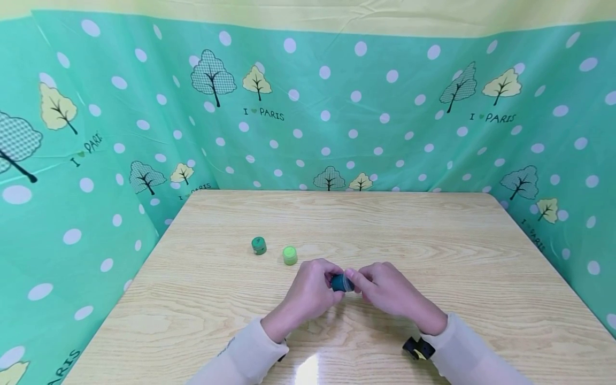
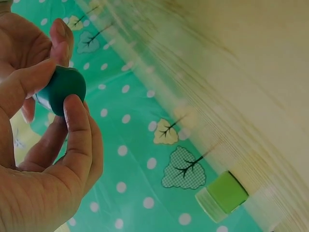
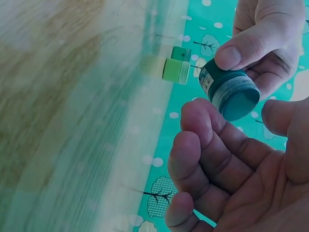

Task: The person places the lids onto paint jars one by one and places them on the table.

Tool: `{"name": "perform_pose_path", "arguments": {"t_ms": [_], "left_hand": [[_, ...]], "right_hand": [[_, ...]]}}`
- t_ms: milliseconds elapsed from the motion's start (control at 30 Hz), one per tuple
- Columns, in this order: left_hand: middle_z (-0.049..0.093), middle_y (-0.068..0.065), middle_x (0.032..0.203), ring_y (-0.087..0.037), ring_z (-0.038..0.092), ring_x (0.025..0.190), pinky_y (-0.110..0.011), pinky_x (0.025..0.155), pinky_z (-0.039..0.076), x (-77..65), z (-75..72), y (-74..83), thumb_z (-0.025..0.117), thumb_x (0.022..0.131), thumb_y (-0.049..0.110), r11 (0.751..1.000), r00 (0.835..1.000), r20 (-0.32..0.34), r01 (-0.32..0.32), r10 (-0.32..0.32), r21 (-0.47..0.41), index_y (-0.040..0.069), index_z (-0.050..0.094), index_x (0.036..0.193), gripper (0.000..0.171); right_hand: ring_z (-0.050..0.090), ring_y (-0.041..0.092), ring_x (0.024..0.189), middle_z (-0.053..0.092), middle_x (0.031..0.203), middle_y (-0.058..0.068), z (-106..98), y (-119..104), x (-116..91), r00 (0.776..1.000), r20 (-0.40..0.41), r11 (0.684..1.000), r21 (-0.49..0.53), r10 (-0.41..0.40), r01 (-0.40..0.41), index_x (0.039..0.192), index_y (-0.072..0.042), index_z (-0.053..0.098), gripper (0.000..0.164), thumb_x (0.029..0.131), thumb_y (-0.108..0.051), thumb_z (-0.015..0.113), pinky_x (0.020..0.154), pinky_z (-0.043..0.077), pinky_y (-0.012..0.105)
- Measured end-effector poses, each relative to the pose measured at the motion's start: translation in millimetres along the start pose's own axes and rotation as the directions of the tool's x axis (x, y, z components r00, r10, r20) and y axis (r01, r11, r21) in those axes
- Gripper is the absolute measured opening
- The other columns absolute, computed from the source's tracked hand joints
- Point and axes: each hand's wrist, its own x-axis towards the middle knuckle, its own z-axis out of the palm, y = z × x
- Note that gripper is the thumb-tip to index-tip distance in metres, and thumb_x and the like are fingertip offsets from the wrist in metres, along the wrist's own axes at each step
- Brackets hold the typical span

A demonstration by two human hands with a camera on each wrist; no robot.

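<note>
A small dark teal paint jar [image 1: 339,283] with a clear ribbed lid [image 3: 236,95] is held above the table, tilted on its side. My left hand [image 1: 313,289] grips its body between thumb and fingers; the left wrist view shows the round teal base [image 2: 71,91] between them. Close by the lid is my right hand [image 1: 387,289], its thumb and fingers spread apart and loosely bent in the right wrist view, with a gap around the lid. A white label with dark print shows on the jar's side.
On the wooden table [image 1: 433,235], to the left beyond the hands, stand a light green jar [image 1: 290,255] and a dark green jar [image 1: 259,245]. A green dotted cloth [image 1: 356,112] hangs around the back and sides.
</note>
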Motion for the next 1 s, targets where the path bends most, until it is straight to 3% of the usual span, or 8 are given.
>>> {"name": "perform_pose_path", "arguments": {"t_ms": [133,267,400,533,667,1000], "left_hand": [[0.066,0.003,0.078,-0.007,0.058,0.065,-0.018,0.058,0.049,0.4,-0.8,-0.7,0.082,0.067,0.004,1.0,1.0,0.003,0.014,-0.014,-0.011,0.009,0.073,0.088,0.023],[0.065,0.003,0.08,-0.008,0.059,0.067,-0.019,0.059,0.049,0.2,-1.8,-0.9,0.082,0.069,0.006,0.999,0.999,0.008,0.031,-0.031,-0.022,0.008,0.073,0.09,0.024],[0.066,0.001,0.081,-0.008,0.06,0.068,-0.018,0.061,0.05,-0.2,-2.9,-0.3,0.083,0.069,0.007,0.999,0.999,0.001,0.036,-0.036,-0.022,0.007,0.073,0.093,0.026],[0.067,0.001,0.082,-0.005,0.058,0.067,-0.018,0.061,0.05,-0.2,-3.5,0.3,0.083,0.069,0.007,0.999,0.999,-0.005,0.036,-0.036,-0.018,0.007,0.073,0.093,0.026],[0.067,0.002,0.081,-0.004,0.058,0.065,-0.018,0.06,0.05,0.2,-3.5,0.3,0.082,0.069,0.007,0.999,1.0,-0.005,0.031,-0.031,-0.029,0.008,0.073,0.091,0.024],[0.068,0.002,0.079,-0.005,0.059,0.065,-0.018,0.06,0.05,0.7,-3.1,-0.3,0.082,0.069,0.007,0.998,1.0,-0.001,0.027,-0.027,-0.048,0.008,0.073,0.09,0.022]], "right_hand": [[0.044,0.008,0.049,0.055,0.059,-0.008,-2.3,1.5,1.5,0.999,-0.052,1.0,0.001,-0.006,0.006,0.075,-0.019,0.065,0.047,0.094,-0.056,0.045,0.046,0.039,0.024],[0.054,0.01,0.064,0.061,0.078,-0.007,-3.0,4.9,2.0,0.99,-0.107,0.995,0.031,-0.089,0.092,0.096,-0.021,0.066,0.027,0.086,-0.047,0.066,0.056,0.046,0.026],[0.06,0.012,0.074,0.063,0.095,-0.006,-3.1,7.3,1.8,0.976,-0.118,0.982,0.035,-0.182,0.188,0.11,-0.019,0.064,0.039,0.076,-0.03,0.081,0.067,0.05,0.033],[0.062,0.014,0.076,0.063,0.096,-0.009,-2.4,7.6,2.2,0.968,-0.116,0.972,0.041,-0.223,0.229,0.111,-0.019,0.064,0.043,0.072,-0.016,0.083,0.071,0.049,0.037],[0.061,0.013,0.076,0.064,0.094,-0.011,-1.8,7.0,2.4,0.972,-0.11,0.976,0.045,-0.209,0.215,0.107,-0.022,0.064,0.04,0.072,-0.012,0.082,0.071,0.049,0.036],[0.059,0.008,0.073,0.065,0.088,-0.014,-0.7,6.7,3.2,0.973,-0.124,0.979,0.028,-0.196,0.201,0.102,-0.024,0.066,0.032,0.075,-0.018,0.082,0.07,0.046,0.032]]}}
